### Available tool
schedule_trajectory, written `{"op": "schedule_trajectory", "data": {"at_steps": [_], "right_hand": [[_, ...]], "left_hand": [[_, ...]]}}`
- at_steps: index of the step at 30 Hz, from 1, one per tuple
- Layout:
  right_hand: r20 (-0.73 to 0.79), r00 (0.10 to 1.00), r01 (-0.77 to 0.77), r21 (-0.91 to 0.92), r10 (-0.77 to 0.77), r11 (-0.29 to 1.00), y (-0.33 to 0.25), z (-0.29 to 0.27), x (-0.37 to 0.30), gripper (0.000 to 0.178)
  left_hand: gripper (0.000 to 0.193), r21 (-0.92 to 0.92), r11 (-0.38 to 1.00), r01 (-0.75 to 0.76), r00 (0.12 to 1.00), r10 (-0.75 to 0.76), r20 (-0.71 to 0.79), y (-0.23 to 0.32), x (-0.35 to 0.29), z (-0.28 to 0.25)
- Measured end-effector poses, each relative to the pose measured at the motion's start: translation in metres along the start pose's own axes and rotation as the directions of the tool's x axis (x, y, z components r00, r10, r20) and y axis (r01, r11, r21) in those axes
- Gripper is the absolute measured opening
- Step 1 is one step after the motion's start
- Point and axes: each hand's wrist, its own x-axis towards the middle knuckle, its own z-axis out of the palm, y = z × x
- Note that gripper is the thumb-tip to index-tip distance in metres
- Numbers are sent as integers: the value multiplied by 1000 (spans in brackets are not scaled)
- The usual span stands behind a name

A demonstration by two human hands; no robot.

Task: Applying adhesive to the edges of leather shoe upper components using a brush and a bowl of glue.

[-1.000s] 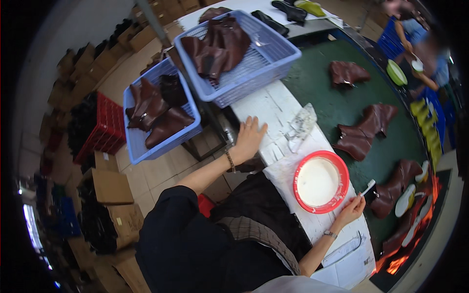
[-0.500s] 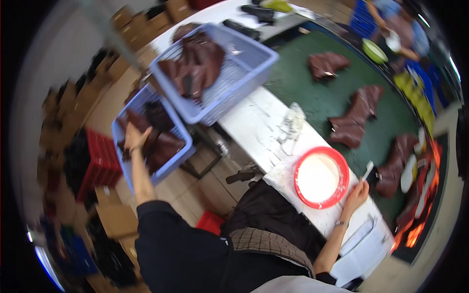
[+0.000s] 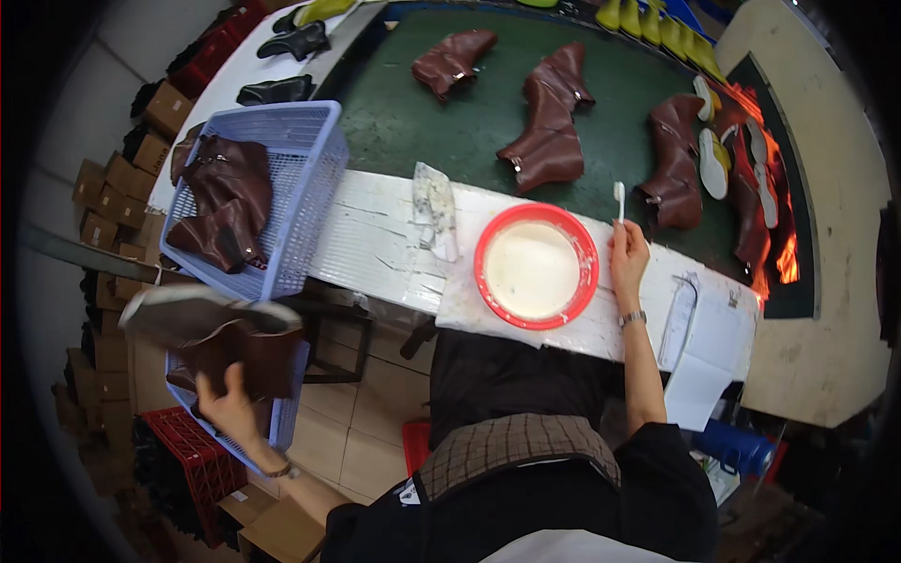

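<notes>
A brown leather boot upper (image 3: 246, 355), blurred by motion, is held by my left hand (image 3: 230, 408) above the lower blue basket (image 3: 286, 418). Its pale-rimmed underside tilts toward the upper basket, and my left thumb and fingers lie along the leather. Between the fingers of my right hand (image 3: 629, 261) a small white brush (image 3: 619, 199), like a toothbrush, points up with its bristle head away from me. Just left of that hand stands a red bowl (image 3: 589, 291) of creamy white liquid on the white worktop (image 3: 375, 211).
Brown boots (image 3: 554, 117) lie along the green belt (image 3: 375, 117), which leads right to an orange-glowing opening (image 3: 786, 258). An upper blue basket (image 3: 310, 220) holds more brown boots. A stained cloth (image 3: 434, 211), papers (image 3: 699, 361), a red crate (image 3: 192, 460) and cartons (image 3: 286, 530) are around me.
My left hand has lifted a boot upper up out of the lower basket. My view has turned toward the worktop. The right hand keeps the brush beside the bowl.
</notes>
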Motion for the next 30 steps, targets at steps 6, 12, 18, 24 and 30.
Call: {"op": "schedule_trajectory", "data": {"at_steps": [6, 12, 18, 24, 30], "right_hand": [[173, 959, 231, -22, -224, 973, -61, -10, -12, 19], [463, 854, 457, -453, -236, 765, -129, -21, -52, 20], [563, 765, 638, -592, -313, 493, -131, -13, -61, 11], [529, 824, 517, -557, -203, 650, -136, -32, -62, 18], [523, 737, 476, 46, -427, 878, -178, -16, -43, 16]], "left_hand": [[63, -142, 990, 18, 700, 89, 708, 7, 10, 183], [103, 95, 944, -317, 701, 166, 693, 5, 13, 251], [106, 197, 894, -403, 797, 238, 555, 26, -15, 275], [54, -233, 963, 136, 632, 97, 769, 84, 0, 237], [33, 4, 901, 433, 147, -75, 986, 148, -16, 228]]}}
